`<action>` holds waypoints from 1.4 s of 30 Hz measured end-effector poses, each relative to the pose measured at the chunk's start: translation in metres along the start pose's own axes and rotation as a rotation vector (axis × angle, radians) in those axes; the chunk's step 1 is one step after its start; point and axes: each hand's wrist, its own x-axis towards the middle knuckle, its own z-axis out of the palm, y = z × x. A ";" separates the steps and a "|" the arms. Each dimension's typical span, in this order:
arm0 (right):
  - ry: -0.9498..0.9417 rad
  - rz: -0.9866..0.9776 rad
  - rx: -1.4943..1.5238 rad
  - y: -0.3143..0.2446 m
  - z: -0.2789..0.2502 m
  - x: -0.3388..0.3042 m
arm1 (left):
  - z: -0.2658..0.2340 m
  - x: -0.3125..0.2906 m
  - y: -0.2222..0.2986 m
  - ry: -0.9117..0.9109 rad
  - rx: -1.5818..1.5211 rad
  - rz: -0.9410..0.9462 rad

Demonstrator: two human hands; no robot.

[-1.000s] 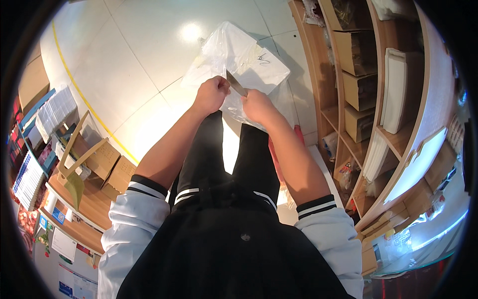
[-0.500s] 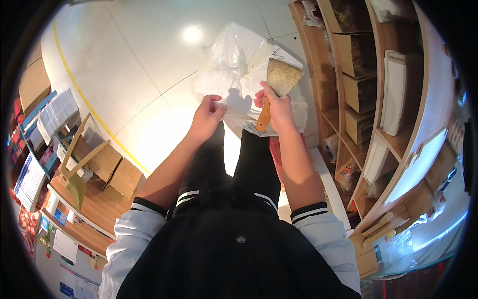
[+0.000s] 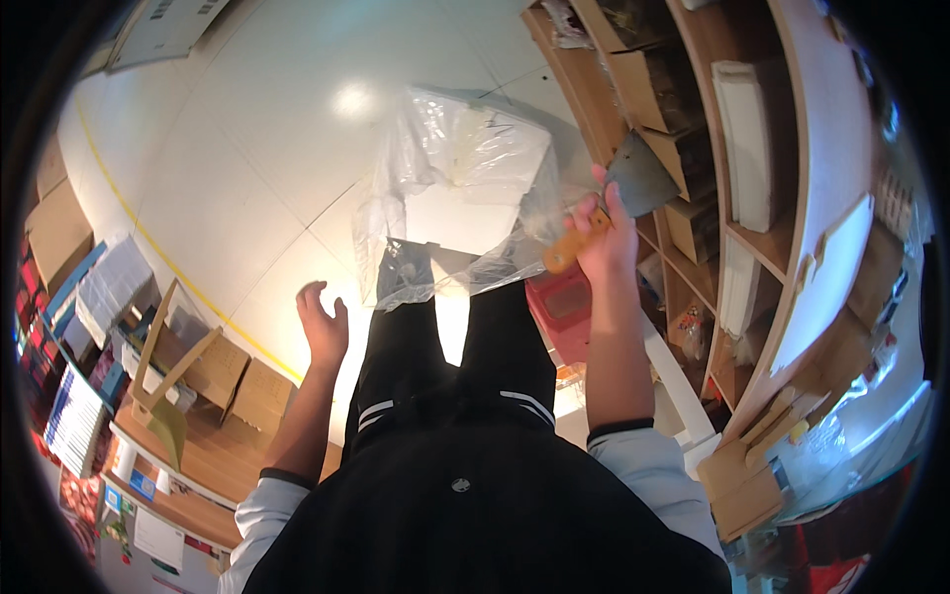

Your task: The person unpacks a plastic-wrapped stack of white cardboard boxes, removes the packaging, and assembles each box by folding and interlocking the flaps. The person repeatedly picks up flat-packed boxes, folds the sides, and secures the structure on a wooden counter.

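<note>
Head view, fisheye, edges bent toward the rim. The person's 2 bare hands are raised over a pale tiled floor [image 3: 259, 134]. The right hand [image 3: 607, 238] grips a scraper [image 3: 640, 178], its fingers closed around the wooden handle close to the blade. The broad grey blade points up and to the right, overlapping the shelving in the picture; the handle's end points down and to the left. Owing to motion blur, it cannot be told whether that end touches the clear plastic sheet [image 3: 394, 208] beside it. The left hand [image 3: 325, 327] is in mid-air, its fingers open and loosely curved, thumb apart from the forefinger. The plastic lies over a white block [image 3: 463, 216] in front of the black trousers [image 3: 401, 346]. A red container [image 3: 562, 317] stands below the scraper in the picture, near the right forearm. At right, wooden shelving [image 3: 699, 79] holds cardboard boxes [image 3: 658, 94]; at left, a yellow line [image 3: 179, 263] crosses the floor.
</note>
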 end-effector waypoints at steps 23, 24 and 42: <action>2.110 -0.673 -1.501 -0.111 -0.318 -0.546 | 0.140 0.223 0.108 -0.640 -0.965 -0.335; 2.107 -0.636 -1.491 -0.129 -0.340 -0.548 | 0.134 0.278 0.068 -1.150 -1.180 -0.114; 1.872 -0.251 -1.466 -0.280 -0.488 -0.606 | 0.076 0.183 0.195 -0.517 -0.623 -0.006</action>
